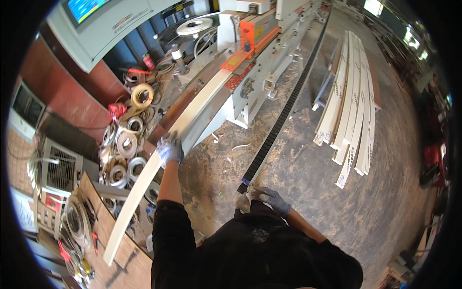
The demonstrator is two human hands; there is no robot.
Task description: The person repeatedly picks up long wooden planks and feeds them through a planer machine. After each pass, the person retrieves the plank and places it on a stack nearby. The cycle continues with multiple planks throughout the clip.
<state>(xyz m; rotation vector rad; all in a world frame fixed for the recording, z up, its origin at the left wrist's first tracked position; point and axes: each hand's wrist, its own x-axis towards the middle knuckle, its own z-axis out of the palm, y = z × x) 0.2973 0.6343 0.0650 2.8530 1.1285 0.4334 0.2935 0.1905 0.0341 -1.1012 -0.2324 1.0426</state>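
A long, narrow, pale board (196, 102) runs from the orange guard of a machine down to the lower left, its near end sticking out past the machine bed. My left hand (170, 149), in a grey-white work glove, is closed over the board about midway along its visible length. Close to the front of my body, my right hand (273, 199) wears a similar glove, its fingers bent inward beside a small light-grey piece (243, 203). What its fingertips hold is too unclear to make out. Just ahead is the near end of a black ridged conveyor (269, 147).
On the right, several long white boards (353, 106) lie on a low rack. Many rolls of edging strip (127, 143) crowd the floor at left. The machine's orange guard (237, 60) stands ahead, with a screen (88, 8) at upper left. A wooden panel (115, 241) lies at lower left.
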